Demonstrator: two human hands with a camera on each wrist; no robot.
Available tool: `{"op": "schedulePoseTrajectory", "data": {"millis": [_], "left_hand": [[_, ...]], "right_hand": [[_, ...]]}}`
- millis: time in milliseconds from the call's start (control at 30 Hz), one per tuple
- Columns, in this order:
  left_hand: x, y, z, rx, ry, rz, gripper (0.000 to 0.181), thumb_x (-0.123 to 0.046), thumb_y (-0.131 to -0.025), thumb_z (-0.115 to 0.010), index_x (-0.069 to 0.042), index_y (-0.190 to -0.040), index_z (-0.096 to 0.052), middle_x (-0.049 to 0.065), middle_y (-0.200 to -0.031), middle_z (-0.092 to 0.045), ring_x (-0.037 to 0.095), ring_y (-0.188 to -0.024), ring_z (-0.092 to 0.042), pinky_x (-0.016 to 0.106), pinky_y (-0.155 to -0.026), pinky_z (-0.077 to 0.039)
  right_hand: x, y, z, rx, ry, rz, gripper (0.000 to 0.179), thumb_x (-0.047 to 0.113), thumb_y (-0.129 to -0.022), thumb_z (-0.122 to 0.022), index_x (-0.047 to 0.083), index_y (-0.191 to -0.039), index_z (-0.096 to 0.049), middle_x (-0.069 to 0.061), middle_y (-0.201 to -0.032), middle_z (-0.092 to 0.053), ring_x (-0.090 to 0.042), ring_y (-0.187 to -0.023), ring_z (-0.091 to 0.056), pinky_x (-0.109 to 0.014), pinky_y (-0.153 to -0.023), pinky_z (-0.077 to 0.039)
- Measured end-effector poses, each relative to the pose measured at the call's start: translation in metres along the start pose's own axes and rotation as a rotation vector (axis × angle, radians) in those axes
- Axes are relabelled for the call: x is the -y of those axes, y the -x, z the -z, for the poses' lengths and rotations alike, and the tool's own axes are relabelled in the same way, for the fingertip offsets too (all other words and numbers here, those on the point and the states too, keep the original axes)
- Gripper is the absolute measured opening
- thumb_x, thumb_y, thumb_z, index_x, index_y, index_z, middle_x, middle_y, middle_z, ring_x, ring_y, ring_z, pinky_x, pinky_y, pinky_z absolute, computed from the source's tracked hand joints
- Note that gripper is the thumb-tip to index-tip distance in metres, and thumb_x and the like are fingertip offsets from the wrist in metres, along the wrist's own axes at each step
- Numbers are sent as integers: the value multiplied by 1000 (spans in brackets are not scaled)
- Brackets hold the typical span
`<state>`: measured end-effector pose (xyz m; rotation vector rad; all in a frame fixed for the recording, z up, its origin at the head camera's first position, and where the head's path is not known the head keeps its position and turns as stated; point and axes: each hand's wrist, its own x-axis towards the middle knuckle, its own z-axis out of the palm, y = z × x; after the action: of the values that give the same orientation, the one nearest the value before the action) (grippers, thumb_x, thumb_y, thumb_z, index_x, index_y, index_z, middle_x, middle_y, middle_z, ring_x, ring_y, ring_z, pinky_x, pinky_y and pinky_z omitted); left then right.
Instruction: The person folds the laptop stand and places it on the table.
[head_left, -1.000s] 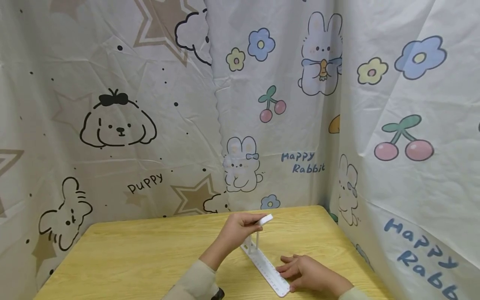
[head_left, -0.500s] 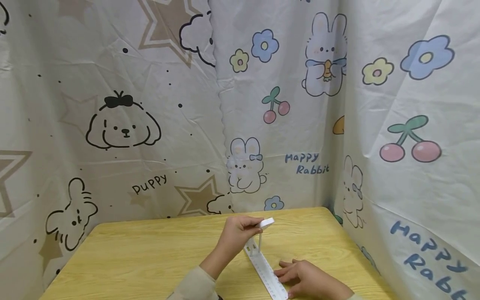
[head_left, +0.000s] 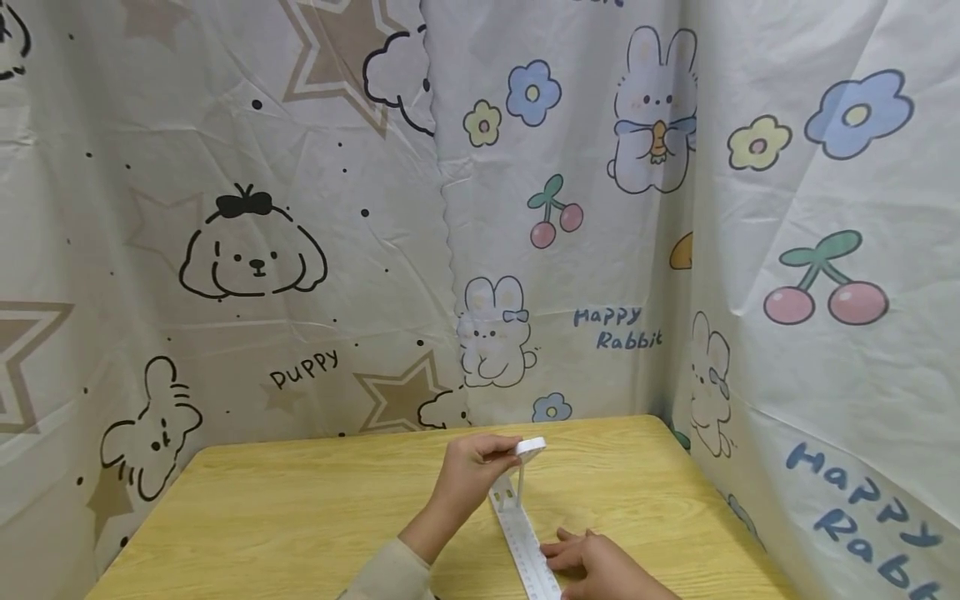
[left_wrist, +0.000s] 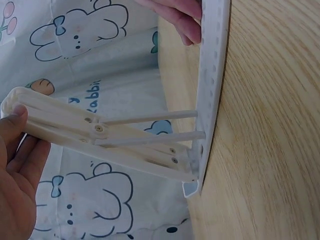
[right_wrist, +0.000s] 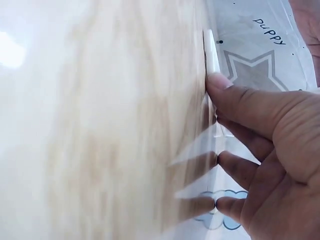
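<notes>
One white plastic folding stand point(head_left: 521, 533), long and narrow, its perforated base flat on the yellow wood-grain tabletop point(head_left: 300, 517). White slotted upper panel point(left_wrist: 65, 122) tilts up off the base, two thin white struts point(left_wrist: 150, 118) between. Left hand point(head_left: 472, 471) pinches the panel's raised end, thumb against fingers. Right hand point(head_left: 600, 567) lies fairly open, fingers slightly bent and spread, thumb touching the base's edge. Pale sleeve point(head_left: 390, 571) on left forearm. Cream printed cloth point(head_left: 375, 275) hangs behind.
</notes>
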<state>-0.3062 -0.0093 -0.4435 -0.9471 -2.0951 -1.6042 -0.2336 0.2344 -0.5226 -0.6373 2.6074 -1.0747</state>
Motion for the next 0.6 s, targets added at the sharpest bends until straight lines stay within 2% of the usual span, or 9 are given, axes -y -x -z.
{"op": "schedulePoseTrajectory", "data": {"millis": [167, 233, 333, 433, 567, 600], "left_hand": [[2, -1, -4, -13, 53, 3, 24, -1, -83, -81, -6, -107, -79, 8, -105, -78, 17, -93, -76, 23, -78, -62], [3, -1, -4, -17, 86, 11, 23, -1, -84, -81, -5, -106, -80, 8, -105, -78, 18, -93, -76, 24, -78, -62], [3, 0, -2, -30, 116, 22, 21, -2, -84, -80, -6, -105, -80, 7, -105, -78, 19, -94, -76, 26, -79, -63], [5, 2, 2, -49, 132, 40, 21, -2, -85, -80, -7, -105, -80, 6, -104, -79, 18, -94, -76, 26, -79, -63], [8, 3, 8, -63, 124, 43, 19, -4, -86, -79, -7, -105, -80, 8, -104, -79, 16, -92, -76, 26, -77, -63], [10, 4, 9, -68, 121, 41, 19, -4, -86, -79, -6, -105, -80, 9, -104, -79, 17, -91, -77, 25, -77, -63]], "right_hand": [[0, -1, -8, -24, -44, -1, 42, 31, -81, -85, 18, -120, -77, -1, -137, -67, -53, -141, -40, -86, -107, -9], [2, -6, -13, -28, -24, 25, 44, 36, -82, -85, 18, -121, -77, -4, -137, -67, -57, -139, -41, -89, -102, -10], [5, -15, -20, 0, 57, 62, 47, 42, -86, -81, 17, -125, -75, -6, -138, -66, -58, -137, -42, -93, -96, -14], [12, -26, -27, 42, 210, 91, 46, 48, -91, -73, 21, -129, -73, -2, -140, -65, -52, -137, -47, -91, -95, -24], [24, -36, -36, 24, 322, 95, 49, 55, -87, -74, 25, -125, -76, -1, -138, -67, -50, -132, -54, -89, -93, -31], [27, -36, -38, 8, 323, 93, 49, 56, -85, -75, 24, -123, -77, -2, -136, -68, -50, -130, -55, -90, -92, -31]]}}
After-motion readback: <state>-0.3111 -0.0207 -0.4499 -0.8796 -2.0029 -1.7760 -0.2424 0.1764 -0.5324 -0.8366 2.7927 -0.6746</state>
